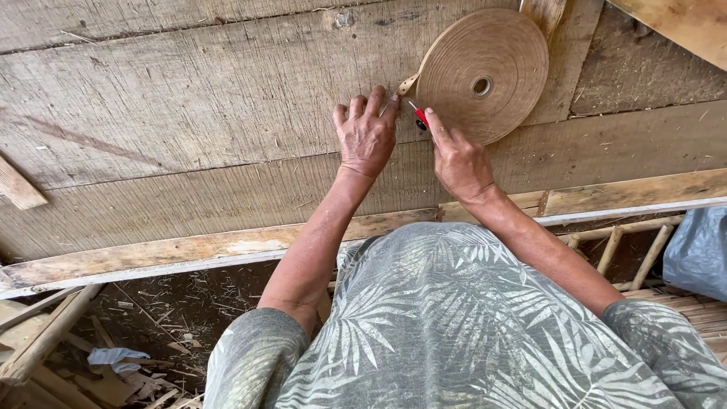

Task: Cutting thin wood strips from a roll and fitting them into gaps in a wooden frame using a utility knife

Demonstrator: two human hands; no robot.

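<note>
A big flat roll of tan strip [485, 74] lies on the rough wooden workbench [189, 113], its loose end pointing left towards my hands. My left hand [366, 135] rests palm down on the planks, fingers spread, with its fingertips at the loose strip end [407, 83]. My right hand [457, 155] holds a small red-handled tool [419, 116], its index finger stretched along it, just beside the roll's lower left edge. The tool's tip meets the strip end between both hands.
A pale wooden batten [197, 254] runs along the bench's near edge. Below lie scraps, straw and a blue cloth [115, 356] on the ground. A bamboo frame [628, 246] and a grey plastic bag [698, 254] are at the right.
</note>
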